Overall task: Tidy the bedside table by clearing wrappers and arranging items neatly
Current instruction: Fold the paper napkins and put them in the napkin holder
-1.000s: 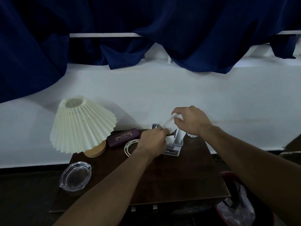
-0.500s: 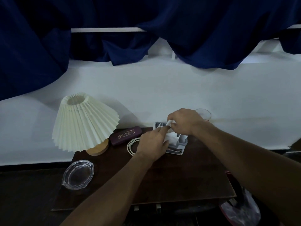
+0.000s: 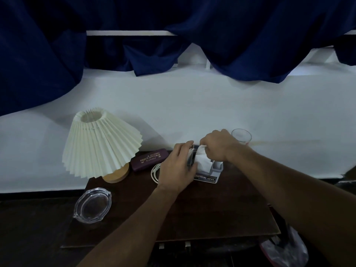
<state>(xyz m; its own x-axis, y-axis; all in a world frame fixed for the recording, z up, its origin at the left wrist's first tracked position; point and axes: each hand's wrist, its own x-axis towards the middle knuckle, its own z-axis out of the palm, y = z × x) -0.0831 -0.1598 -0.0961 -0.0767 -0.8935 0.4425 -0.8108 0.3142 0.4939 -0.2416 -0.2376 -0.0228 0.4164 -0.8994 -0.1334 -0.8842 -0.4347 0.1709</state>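
On the dark wooden bedside table [image 3: 202, 214] stands a small grey napkin holder [image 3: 216, 167] with an OPEL label on its base. My left hand [image 3: 178, 167] grips the holder's left side. My right hand [image 3: 217, 146] is closed on white paper napkins [image 3: 202, 160] and presses them down into the holder. A purple glasses case [image 3: 149, 158] lies left of the holder, with a coiled white cable [image 3: 155, 171] partly hidden under my left hand.
A pleated cream lamp [image 3: 98, 145] stands at the back left. A glass ashtray [image 3: 93, 205] sits at the front left corner. A drinking glass [image 3: 241, 136] stands behind my right hand. A bin with a plastic liner [image 3: 287, 251] is at the lower right.
My right hand has brought the white napkins down from above into the holder. My left hand has moved from the front of the holder to its left side.
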